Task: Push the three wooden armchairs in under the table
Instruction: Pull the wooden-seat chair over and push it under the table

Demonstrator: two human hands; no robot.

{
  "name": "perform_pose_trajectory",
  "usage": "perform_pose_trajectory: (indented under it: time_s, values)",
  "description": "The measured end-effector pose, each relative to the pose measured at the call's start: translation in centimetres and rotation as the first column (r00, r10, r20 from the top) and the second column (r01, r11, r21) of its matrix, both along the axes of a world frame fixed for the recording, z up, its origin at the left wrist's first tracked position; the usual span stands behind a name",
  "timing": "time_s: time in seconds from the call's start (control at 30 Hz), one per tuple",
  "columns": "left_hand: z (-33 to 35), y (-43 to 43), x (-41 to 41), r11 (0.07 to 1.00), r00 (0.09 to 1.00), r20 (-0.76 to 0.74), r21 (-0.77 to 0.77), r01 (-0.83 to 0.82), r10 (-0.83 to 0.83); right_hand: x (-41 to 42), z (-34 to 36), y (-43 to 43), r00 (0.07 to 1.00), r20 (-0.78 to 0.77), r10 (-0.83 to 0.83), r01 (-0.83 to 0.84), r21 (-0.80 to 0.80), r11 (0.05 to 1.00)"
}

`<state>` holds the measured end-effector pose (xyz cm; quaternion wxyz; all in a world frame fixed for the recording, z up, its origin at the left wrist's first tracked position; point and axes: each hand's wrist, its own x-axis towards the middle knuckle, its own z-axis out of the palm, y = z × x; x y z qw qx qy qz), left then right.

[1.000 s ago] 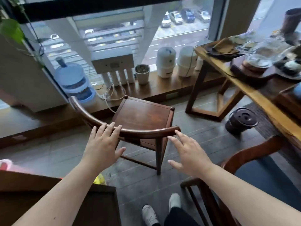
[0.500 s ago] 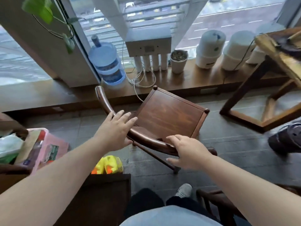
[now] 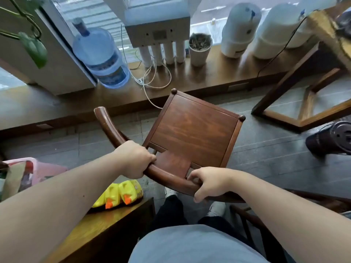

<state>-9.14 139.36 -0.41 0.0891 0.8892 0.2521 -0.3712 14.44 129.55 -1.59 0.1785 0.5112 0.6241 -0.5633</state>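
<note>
A dark wooden armchair (image 3: 193, 128) with a square seat and a curved back rail stands on the floor in front of me, turned at an angle. My left hand (image 3: 135, 158) is closed around the left part of the back rail. On the right part of that same rail my right hand (image 3: 209, 182) grips too. The wooden table (image 3: 328, 33) shows only its corner and leg frame at the upper right, apart from the chair. Part of a second armchair (image 3: 319, 199) shows at the lower right behind my right arm.
A low wooden sill (image 3: 224, 76) along the window holds a blue water jug (image 3: 98, 54), a filter unit (image 3: 159, 33), a small pot (image 3: 199, 48) and white tanks (image 3: 239, 29). Cables trail off it. A dark cabinet (image 3: 106, 224) with yellow duck toys (image 3: 119, 194) stands at my left. A black pot (image 3: 332, 138) sits on the floor at right.
Both hands went from hovering open over the back rail to closing around it. My view has moved closer and tilted down over the chair.
</note>
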Motion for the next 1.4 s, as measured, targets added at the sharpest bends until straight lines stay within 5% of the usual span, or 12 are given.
perform_pose_trajectory:
  time_s: [0.27,0.5,0.77,1.4]
  values:
    - [-0.7,0.6,-0.3,0.991,0.991,0.016,-0.001,0.132,-0.132,-0.6,-0.9,0.9,0.986,0.002,-0.168,0.156,-0.386,0.909]
    - [-0.8,0.8,-0.3,0.994,0.992,0.071,0.009,0.108,-0.108,-0.5,0.0,-0.6,0.986,0.078,-0.146,0.159,-0.199,0.967]
    - [0.4,0.9,4.5,0.972,0.973,0.089,0.11,0.205,-0.215,3.1,1.0,-1.8,0.971,0.12,-0.209,0.226,-0.16,0.961]
    - [-0.8,2.8,20.1,0.782,0.774,0.114,0.101,0.615,-0.623,9.4,0.2,-9.2,0.71,0.108,-0.696,0.704,-0.15,0.694]
